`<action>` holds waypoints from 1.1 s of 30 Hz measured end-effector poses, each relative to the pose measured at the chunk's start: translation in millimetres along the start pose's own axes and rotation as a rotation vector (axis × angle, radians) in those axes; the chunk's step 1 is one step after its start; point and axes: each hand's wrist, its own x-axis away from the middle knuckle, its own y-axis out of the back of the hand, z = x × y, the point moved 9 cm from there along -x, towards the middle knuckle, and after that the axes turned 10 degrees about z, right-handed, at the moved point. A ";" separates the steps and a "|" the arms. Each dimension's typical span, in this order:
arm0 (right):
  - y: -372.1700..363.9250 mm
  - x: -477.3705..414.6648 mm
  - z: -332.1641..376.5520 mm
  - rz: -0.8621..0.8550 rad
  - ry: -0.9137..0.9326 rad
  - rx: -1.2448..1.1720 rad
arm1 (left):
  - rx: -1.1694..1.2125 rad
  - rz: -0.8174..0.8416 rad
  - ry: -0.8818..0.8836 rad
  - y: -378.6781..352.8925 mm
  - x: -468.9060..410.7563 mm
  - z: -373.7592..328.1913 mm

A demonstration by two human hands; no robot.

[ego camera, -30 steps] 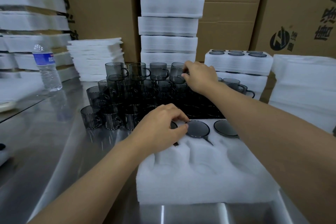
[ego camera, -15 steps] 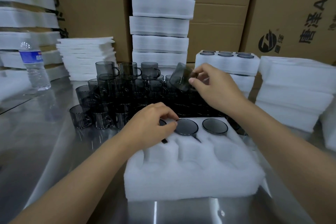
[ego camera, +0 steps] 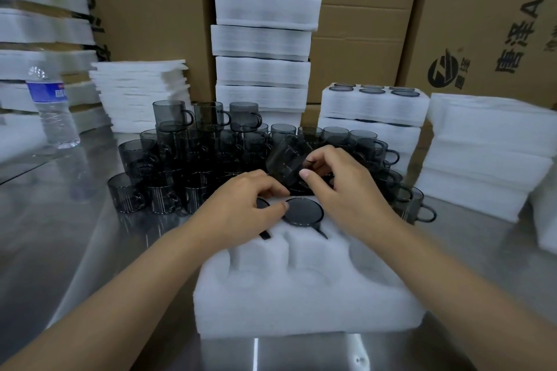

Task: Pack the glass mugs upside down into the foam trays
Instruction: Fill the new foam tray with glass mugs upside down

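Early | foam tray [ego camera: 301,304] seemingly part-filled, front pockets bare | left hand [ego camera: 238,211] grips seated mug [ego camera: 262,203] | right hand [ego camera: 346,190] holds tilted mug [ego camera: 284,164]

Left hand [ego camera: 241,208] curled (low), right hand [ego camera: 346,190] pinching

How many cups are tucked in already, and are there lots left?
Two upside-down mugs show in the far row of the front foam tray, and a filled tray sits behind. The right hand holds a tilted mug, while the left hand rests on a seated one. The three near pockets are empty, and a big crowd of loose mugs waits.
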 end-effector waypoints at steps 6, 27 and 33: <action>1.8 3.6 3.8 -0.016 0.032 -0.035 | 0.039 -0.014 0.021 0.4 0.5 3.8; 1.2 4.2 1.4 -0.013 0.027 -0.159 | 0.202 -0.015 0.033 -0.6 -0.2 11.6; 1.1 3.9 -6.5 0.002 -0.041 -0.252 | 0.244 -0.012 0.026 -1.4 -1.0 13.1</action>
